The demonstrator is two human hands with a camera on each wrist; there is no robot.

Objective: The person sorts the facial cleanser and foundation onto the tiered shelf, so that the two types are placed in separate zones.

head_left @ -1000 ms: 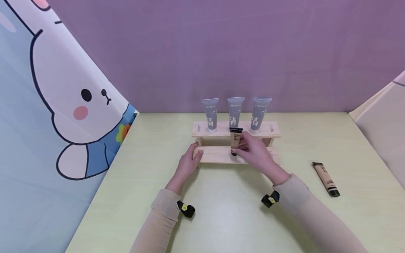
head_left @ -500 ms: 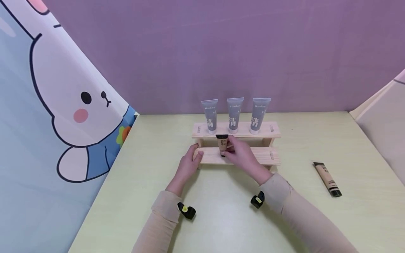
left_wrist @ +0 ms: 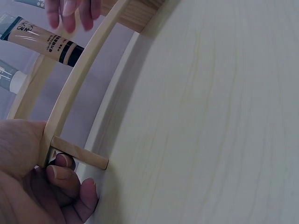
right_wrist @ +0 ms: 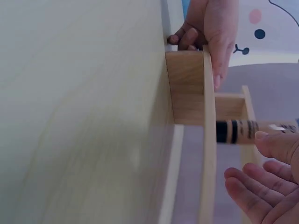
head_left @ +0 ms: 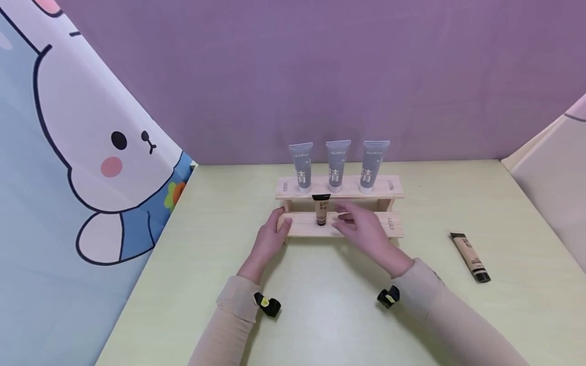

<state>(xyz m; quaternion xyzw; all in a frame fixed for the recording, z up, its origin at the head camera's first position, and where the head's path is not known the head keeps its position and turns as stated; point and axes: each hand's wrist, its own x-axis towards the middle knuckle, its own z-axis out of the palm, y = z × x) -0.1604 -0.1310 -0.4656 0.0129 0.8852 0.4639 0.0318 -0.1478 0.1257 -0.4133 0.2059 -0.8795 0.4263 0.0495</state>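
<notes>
A two-tier wooden display rack (head_left: 304, 226) stands on the table. My left hand (head_left: 269, 238) grips the left end of its lower shelf, thumb on top and fingers curled underneath in the left wrist view. On that shelf a small tan cosmetic tube (head_left: 321, 210) stands upright on its black cap, left of the shelf's middle. Just to the right of it is my right hand (head_left: 365, 231), its fingers loosely spread and holding nothing. The right wrist view shows a gap between those fingers and the tan tube (right_wrist: 245, 132).
Three grey-blue tubes, a left one (head_left: 302, 165), a middle one (head_left: 337, 165) and a right one (head_left: 373, 165), stand caps down on the upper shelf. A second tan tube (head_left: 470, 257) lies on the table at the right. Behind the table hangs a purple backdrop (head_left: 348, 76).
My right hand carried the tan tube leftward along the lower shelf, let go of it and drew back to the right. The left hand stayed on the rack.
</notes>
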